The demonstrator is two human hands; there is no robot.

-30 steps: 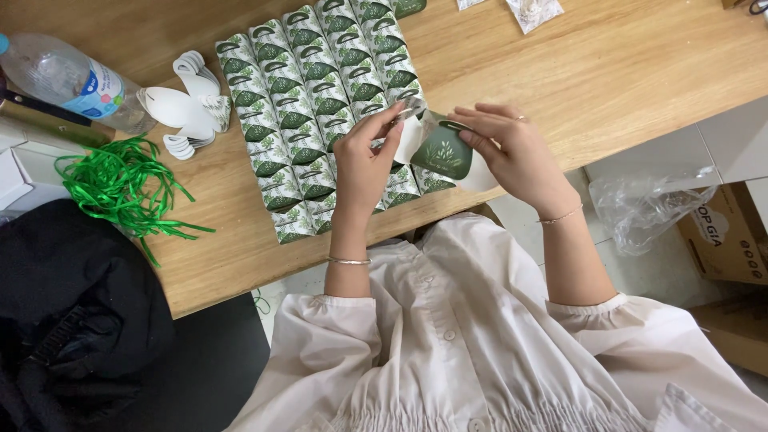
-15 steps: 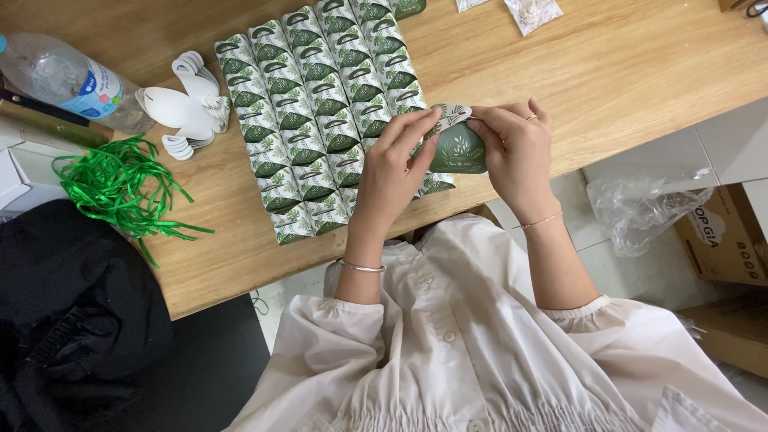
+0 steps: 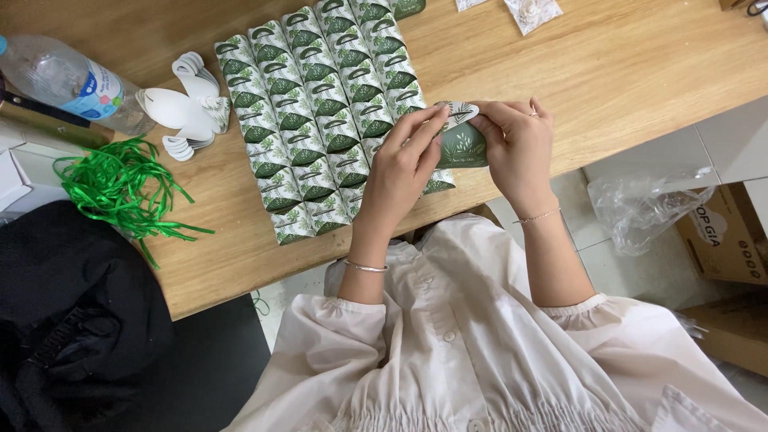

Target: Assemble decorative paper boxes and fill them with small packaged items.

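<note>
From the head view, you hold a small green leaf-patterned box (image 3: 462,144) between both hands, just above the near edge of the tabletop (image 3: 640,72), close to your body. Your left hand (image 3: 400,172) steadies the box from its left side, fingers (image 3: 424,128) stretched forward and pressed together, their tips pinching the pale curved flap at the top. Your right hand (image 3: 516,148) cups the box from the right, fingers curled over it and pinching the same flap from the other side, so the two hands seem to bring the flap ends together while the body of the box stays braced between them.

Just left of your hands, touching the box's area, rows of finished green boxes (image 3: 320,112) lie packed edge to edge, running from the near edge toward the far edge, which keeps them tidy and within reach. Further left sits a stack of flat white cutouts (image 3: 180,112), a tangle of green ribbon (image 3: 112,188) near the left edge, and a clear plastic bottle (image 3: 68,84) lying by the far left corner. A black bag (image 3: 72,320) rests below the left edge.
</note>
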